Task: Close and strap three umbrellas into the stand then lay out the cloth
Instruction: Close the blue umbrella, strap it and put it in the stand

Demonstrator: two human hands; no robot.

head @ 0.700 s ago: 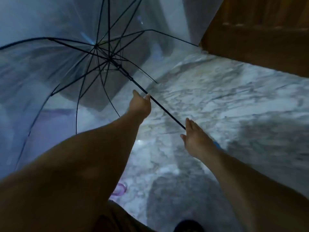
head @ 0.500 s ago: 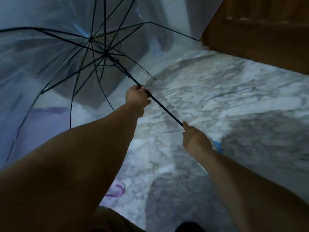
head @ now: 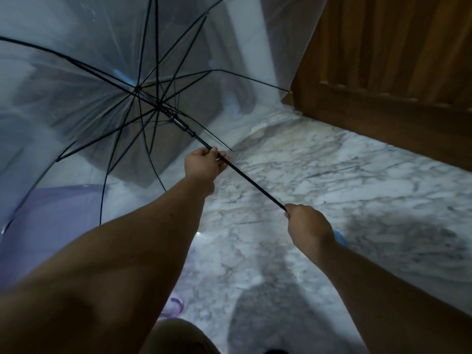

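Far left of the shaft [head: 251, 180]: a purple canopy [head: 46, 221] low behind the clear one, partly seen through it. Above and left of the shaft: the open clear umbrella [head: 76, 80], tilted, black ribs fanned out from the hub, canopy filling the upper left. On the shaft's upper stretch, just below the runner: left hand [head: 204, 163], fingers curled round the black rod, clamped on it. Below the shaft, near the bottom edge beside the left forearm: a purple handle [head: 176, 306] lying on the marble floor [head: 357, 175]. At the shaft's lower end: right hand [head: 306, 224], closed round the grip, a bit of blue handle [head: 341, 237] poking out behind the wrist. Right of the shaft and up: a wooden door [head: 396, 60] meeting the floor. Umbrella held off the floor between both hands, not folded.
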